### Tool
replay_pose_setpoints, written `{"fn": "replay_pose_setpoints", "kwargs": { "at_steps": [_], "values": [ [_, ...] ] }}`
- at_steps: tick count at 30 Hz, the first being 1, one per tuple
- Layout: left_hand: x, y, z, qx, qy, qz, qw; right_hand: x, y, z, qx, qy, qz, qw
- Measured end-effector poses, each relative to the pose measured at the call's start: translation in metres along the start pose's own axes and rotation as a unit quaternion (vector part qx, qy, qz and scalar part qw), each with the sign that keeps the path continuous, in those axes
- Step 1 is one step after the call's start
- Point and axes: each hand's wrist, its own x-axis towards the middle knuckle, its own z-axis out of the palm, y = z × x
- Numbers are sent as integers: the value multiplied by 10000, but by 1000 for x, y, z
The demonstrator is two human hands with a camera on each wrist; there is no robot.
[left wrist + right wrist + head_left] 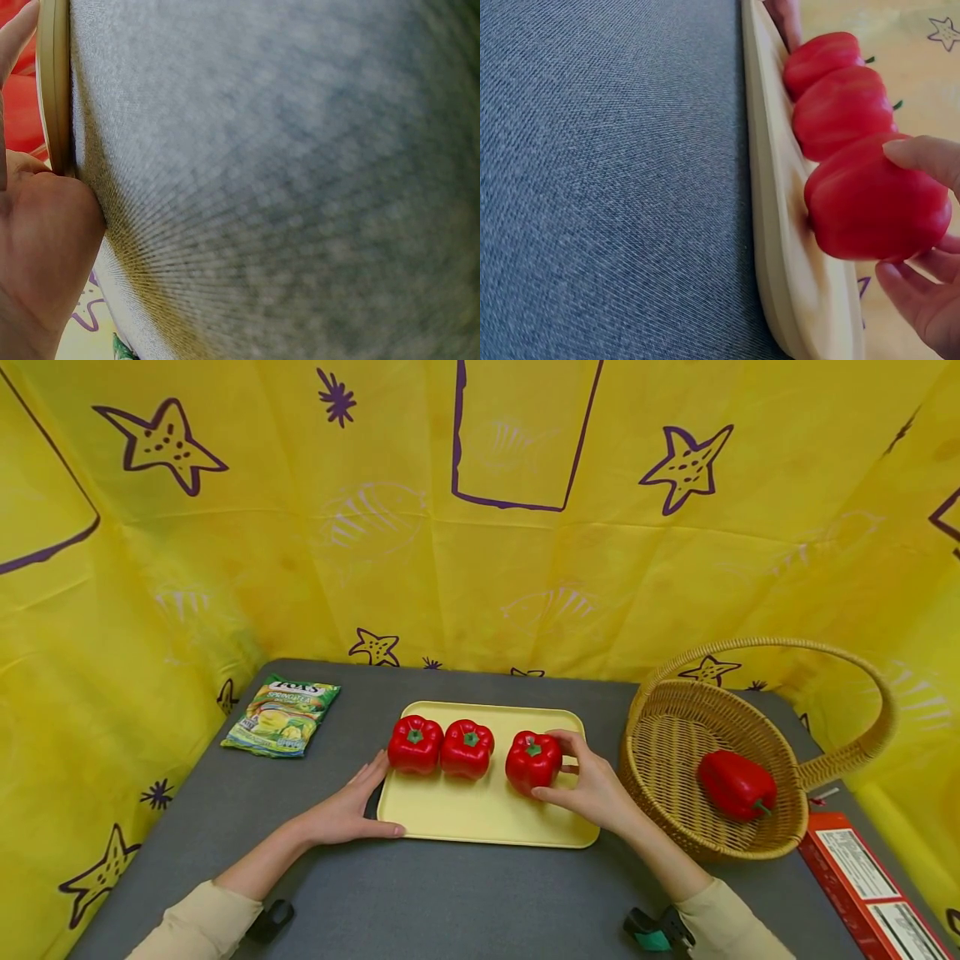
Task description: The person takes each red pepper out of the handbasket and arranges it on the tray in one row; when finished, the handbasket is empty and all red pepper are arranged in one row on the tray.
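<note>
My right hand (592,783) grips a red bell pepper (533,762) with a green stem, thumb on the near side and fingers on the far side. In the right wrist view this pepper (877,202) appears tilted just over the tray; whether it touches is hard to tell. Two more red bell peppers (415,745) stand side by side on the left part of the pale yellow tray (480,818). My left hand (351,806) rests against the tray's left end, its fingers extended along the side and the thumb at the front corner.
Right of the tray stands a wicker basket (660,752) with a tall handle, holding another red pepper (737,785). A red box (862,881) lies beside it. At the back left is a green and yellow packet (283,717). Yellow patterned cloth (480,577) hangs behind the grey table (450,902).
</note>
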Motion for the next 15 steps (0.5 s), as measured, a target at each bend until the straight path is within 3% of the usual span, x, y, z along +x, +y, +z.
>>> {"fn": "replay_pose_setpoints", "kwargs": {
  "at_steps": [15],
  "values": [
    [0, -1, 0, 6, -4, -1, 10000, 4, 3, 11, 439, -111, -13, 9990]
  ]
}}
